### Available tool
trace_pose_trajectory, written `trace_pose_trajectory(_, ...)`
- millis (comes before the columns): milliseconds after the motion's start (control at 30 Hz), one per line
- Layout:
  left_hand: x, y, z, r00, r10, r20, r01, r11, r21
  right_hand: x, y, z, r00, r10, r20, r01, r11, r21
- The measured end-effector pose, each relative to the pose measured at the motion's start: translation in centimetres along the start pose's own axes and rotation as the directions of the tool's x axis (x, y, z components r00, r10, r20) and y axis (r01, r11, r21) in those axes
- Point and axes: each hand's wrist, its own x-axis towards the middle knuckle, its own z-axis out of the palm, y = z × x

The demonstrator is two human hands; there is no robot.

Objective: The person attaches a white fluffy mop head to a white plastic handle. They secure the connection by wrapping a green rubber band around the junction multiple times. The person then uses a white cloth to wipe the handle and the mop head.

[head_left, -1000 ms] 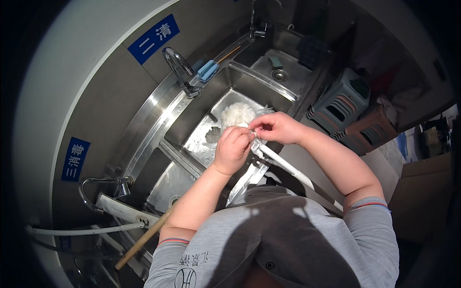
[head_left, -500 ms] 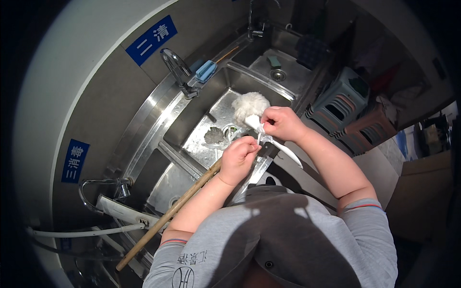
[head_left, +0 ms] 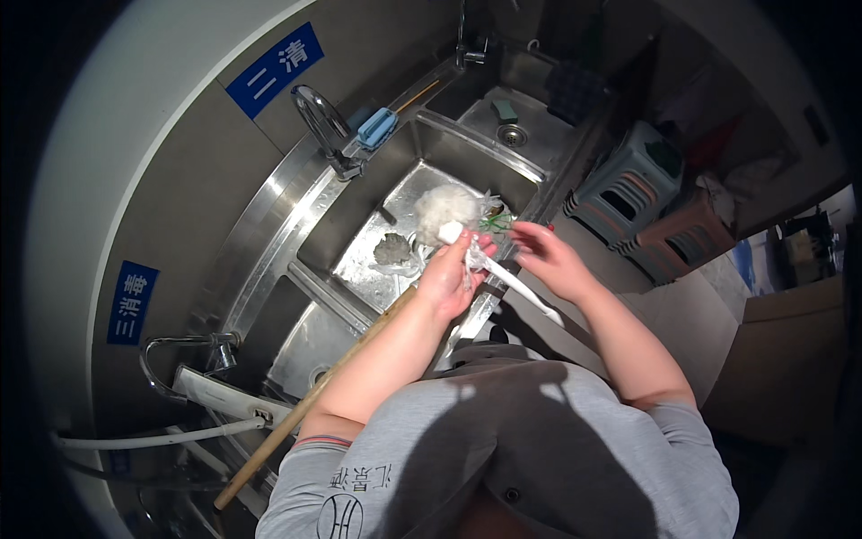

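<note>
Drawn off the white handle [head_left: 514, 282], the right hand [head_left: 554, 265] hovers open beside it, while the left hand [head_left: 449, 277] clasps it above the sink's [head_left: 480, 167] near edge, apparently to steady it.

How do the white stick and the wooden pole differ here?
The white stick is in the left hand; the wooden pole runs beside the left forearm. The stick is white with crumpled film; the pole is brown. The stick looks shorter than the pole. Both are slender.
</note>
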Motion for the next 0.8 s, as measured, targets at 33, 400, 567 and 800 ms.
trace_pose_trajectory(33, -0.2, 0.2, 0.1, 0.996, 0.022, -0.083, -0.023, 1.0, -0.005, -2.7, 0.7, -2.0, 0.998, -0.049, -0.03, 0.039, 0.964, -0.264)
trace_pose_trajectory(400, -1.2, -0.3, 1.1, 0.997, -0.071, 0.015, 0.063, 0.953, 0.296, -11.0, 3.8, 0.5, 0.904, 0.355, -0.238, -0.419, 0.624, -0.659)
trace_pose_trajectory(567, -2.4, 0.2, 0.9, 0.952, -0.154, 0.263, 0.092, 0.967, 0.236, -7.7, 1.4, 2.3, 0.945, 0.27, -0.184, -0.324, 0.706, -0.63)
trace_pose_trajectory(800, -3.3, 1.4, -0.8, 0.806, -0.123, 0.58, 0.002, 0.979, 0.205, -5.8, -2.5, 3.0, 0.893, 0.446, 0.062, -0.395, 0.841, -0.369)
